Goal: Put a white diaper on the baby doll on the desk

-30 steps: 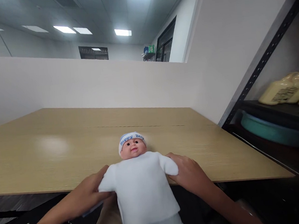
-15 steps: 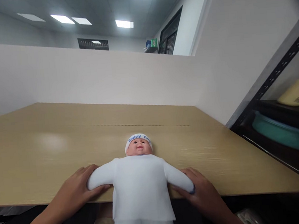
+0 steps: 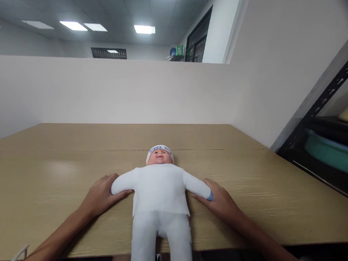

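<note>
left hand [image 3: 98, 198] sat left of the doll [image 3: 160, 189], fingers gripping its sleeve [image 3: 124, 182] | doll lay face up on the tabletop [image 3: 81, 160], legs [image 3: 145, 240] past the near edge | right hand [image 3: 222, 203] sat right of the doll, fingers gripping its other sleeve [image 3: 196, 183]

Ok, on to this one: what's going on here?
A person is holding a baby doll in white clothing by its outspread arms. The left hand grips one arm, the right hand the other. The doll appears to lie face up on a wooden table, its head, in a lettered cap, toward the wall, and its legs reaching past the near edge.
</note>
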Motion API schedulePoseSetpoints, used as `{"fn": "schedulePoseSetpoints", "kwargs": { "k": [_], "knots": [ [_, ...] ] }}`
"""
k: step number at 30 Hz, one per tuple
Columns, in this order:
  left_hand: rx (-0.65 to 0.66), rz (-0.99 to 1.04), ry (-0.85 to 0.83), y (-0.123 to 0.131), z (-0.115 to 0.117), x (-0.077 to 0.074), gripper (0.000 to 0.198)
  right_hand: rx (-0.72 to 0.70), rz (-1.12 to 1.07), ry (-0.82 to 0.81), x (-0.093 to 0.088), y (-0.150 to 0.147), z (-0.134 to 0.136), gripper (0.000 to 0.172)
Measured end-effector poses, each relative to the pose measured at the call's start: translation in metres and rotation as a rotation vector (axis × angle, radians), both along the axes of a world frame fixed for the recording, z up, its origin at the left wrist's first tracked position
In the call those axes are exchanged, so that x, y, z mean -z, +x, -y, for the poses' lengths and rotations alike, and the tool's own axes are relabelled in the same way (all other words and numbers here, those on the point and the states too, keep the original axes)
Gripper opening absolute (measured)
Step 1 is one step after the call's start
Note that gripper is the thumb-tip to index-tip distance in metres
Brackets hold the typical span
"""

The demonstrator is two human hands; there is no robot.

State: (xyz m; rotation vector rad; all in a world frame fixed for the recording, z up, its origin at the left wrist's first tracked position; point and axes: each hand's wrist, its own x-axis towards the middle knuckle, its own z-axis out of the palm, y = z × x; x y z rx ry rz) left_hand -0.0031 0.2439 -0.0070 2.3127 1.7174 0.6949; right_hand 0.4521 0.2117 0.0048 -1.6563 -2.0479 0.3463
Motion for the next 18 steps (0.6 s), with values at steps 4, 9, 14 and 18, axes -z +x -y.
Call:
{"fn": "schedulePoseSetpoints", "kwargs": {
  "k": [4,9,14,18],
  "knots": [
    [0.02,-0.019,0.012,-0.001,-0.039,-0.001,0.063,0.033,0.035,0.029,0.004,-0.003,-0.039,0.036],
    [-0.04,-0.044,0.018,-0.002,-0.084,-0.001,0.069,0.057,0.032,0.056,0.009,-0.01,-0.08,0.037],
    [-0.077,-0.076,0.041,-0.008,-0.125,0.002,0.072,0.059,0.038,0.08,0.012,-0.016,-0.121,0.032],
    [-0.108,-0.088,0.043,-0.011,-0.155,0.003,0.074,0.034,0.024,0.107,0.015,-0.018,-0.155,0.033]
  ]
}}
